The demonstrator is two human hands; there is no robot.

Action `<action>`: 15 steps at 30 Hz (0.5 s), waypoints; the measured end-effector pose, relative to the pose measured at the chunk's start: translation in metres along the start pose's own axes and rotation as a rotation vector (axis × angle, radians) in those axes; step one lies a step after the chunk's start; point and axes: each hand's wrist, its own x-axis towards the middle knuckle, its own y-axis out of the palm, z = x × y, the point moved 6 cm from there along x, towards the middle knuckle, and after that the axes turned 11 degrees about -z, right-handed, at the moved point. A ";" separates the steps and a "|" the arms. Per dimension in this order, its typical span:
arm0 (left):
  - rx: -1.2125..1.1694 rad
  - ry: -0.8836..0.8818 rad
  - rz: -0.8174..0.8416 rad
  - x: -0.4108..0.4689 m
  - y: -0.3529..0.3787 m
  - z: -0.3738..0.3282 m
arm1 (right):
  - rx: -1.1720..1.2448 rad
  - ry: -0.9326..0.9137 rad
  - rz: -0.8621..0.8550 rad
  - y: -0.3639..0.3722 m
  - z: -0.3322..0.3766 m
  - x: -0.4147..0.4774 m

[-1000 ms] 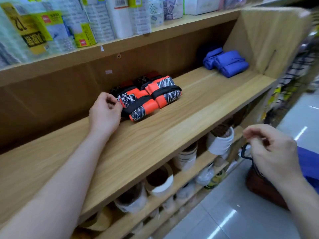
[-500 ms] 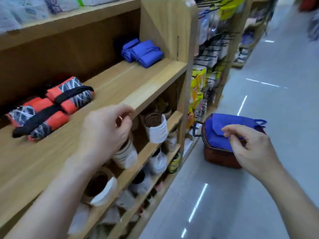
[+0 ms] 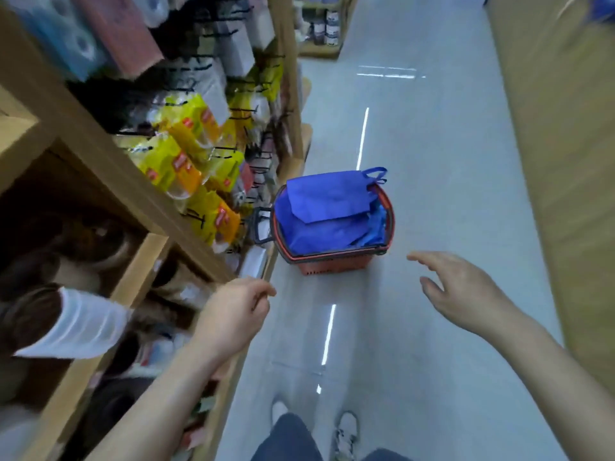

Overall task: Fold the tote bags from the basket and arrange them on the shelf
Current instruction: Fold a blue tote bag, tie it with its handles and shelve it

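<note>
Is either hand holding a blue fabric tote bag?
No, the left hand and the right hand both hold nothing; the blue fabric tote bags lie in the red plastic basket.

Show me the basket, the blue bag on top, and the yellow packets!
basket (image 3: 336, 267): head view, on its orange front wall.
blue tote bag (image 3: 327, 199): head view, middle of the top bag's flat cloth.
yellow packets (image 3: 176, 164): head view, on one packet hanging on the rack.
</note>
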 end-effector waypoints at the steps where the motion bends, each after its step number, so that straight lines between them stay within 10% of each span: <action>1: -0.011 -0.007 0.027 0.015 0.015 0.000 | 0.001 0.037 0.008 0.004 -0.016 0.009; 15: -0.099 -0.106 0.329 0.270 0.240 0.033 | 0.011 0.316 0.083 0.143 -0.145 0.212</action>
